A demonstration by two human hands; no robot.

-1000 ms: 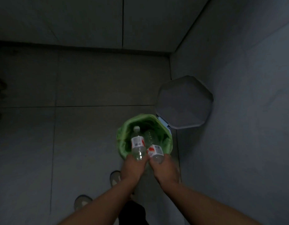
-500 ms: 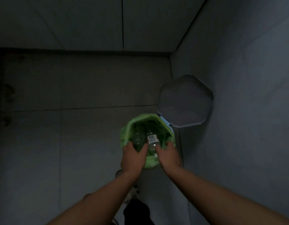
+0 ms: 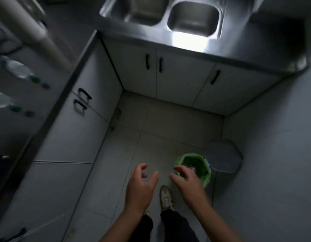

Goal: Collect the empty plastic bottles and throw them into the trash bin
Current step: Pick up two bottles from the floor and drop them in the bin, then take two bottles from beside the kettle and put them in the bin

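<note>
Both hands are now empty: the left hand (image 3: 141, 185) and the right hand (image 3: 188, 180) hang with fingers loosely spread, grasping nothing, whereas half a second ago each was lowering a bottle into the bin (image 3: 206, 173). The two bottles have therefore been released into the green liner; a small white-and-red patch inside the bin, just beyond the right fingers, is probably one of their labels, though blur prevents certainty. The view has also swung up and back, so that the sink (image 3: 193, 18) and the cabinets (image 3: 175, 79) come into frame. The bin's lid (image 3: 224, 156) stands open beside it. On the counter (image 3: 51, 95) at the left lie two further bottles (image 3: 15, 68), blurred, well apart from the bin. Judged from this, one deposit is complete and the remaining bottles are the likely next pickup.
</note>
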